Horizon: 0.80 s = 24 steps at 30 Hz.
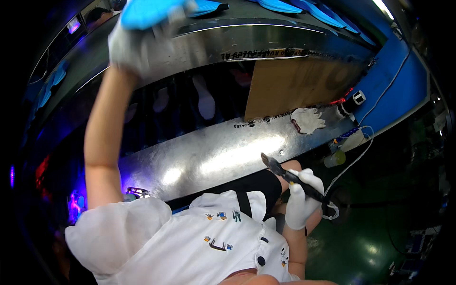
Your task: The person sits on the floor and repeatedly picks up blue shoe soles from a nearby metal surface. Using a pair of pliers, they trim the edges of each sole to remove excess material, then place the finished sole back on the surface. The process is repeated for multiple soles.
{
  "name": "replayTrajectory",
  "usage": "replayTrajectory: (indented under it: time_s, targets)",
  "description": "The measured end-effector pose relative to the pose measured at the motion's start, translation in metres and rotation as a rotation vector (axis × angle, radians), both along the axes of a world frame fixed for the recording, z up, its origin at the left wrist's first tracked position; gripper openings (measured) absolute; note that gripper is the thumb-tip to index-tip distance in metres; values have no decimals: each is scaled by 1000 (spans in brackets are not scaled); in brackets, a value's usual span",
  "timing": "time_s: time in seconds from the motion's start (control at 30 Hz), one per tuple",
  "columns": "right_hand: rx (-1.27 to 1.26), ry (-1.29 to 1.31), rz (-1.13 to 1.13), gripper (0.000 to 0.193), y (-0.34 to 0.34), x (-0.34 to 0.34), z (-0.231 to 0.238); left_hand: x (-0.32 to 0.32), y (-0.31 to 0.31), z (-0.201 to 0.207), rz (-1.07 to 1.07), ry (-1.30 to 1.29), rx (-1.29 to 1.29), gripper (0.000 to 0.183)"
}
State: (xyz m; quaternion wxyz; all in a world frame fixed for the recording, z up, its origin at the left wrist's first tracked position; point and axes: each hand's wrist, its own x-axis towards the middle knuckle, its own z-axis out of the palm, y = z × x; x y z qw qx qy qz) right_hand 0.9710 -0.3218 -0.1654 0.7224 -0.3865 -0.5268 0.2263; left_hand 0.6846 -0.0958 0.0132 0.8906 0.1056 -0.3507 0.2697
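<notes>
My left hand [133, 50], in a white glove and blurred by motion, reaches over the far belt at the upper left. It is closed on a blue insole-shaped piece [149, 13], whose top is cut off by the picture's edge. Over my lap, my right hand [304, 199], also gloved in white, grips a dark, slim hand tool [287, 176]. Its flat, brownish tip points up and left, away from my fingers. A pale cord [332, 211] shows by the tool's rear end; I cannot make out where it joins.
More blue pieces [323, 14] lie on the dark belt [261, 13]. Below it is a steel shelf [204, 159], with soles [203, 97] in the dark recess behind. A cardboard sheet [289, 88], a loose glove [308, 120] and a yellowish-capped bottle [335, 159] are at the right.
</notes>
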Motion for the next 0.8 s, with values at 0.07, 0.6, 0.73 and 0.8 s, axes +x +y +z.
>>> replayTrajectory:
  time_s: [0.07,0.6,0.73,0.8]
  targets:
    - [6,-53,42,25,6,-7,-3,-27,3,48,-491,-776,-505,62]
    - [-332,-37,59,20,16,-22,-20,-513,102,9,-690,-1899,-550,28]
    - [-253,-97,63,20,14,-18,-20,-444,53,15,-1040,-1835,-714,33]
    - [-387,124,51,24,9,-13,-18,-436,48,17,-1125,-1787,-810,35]
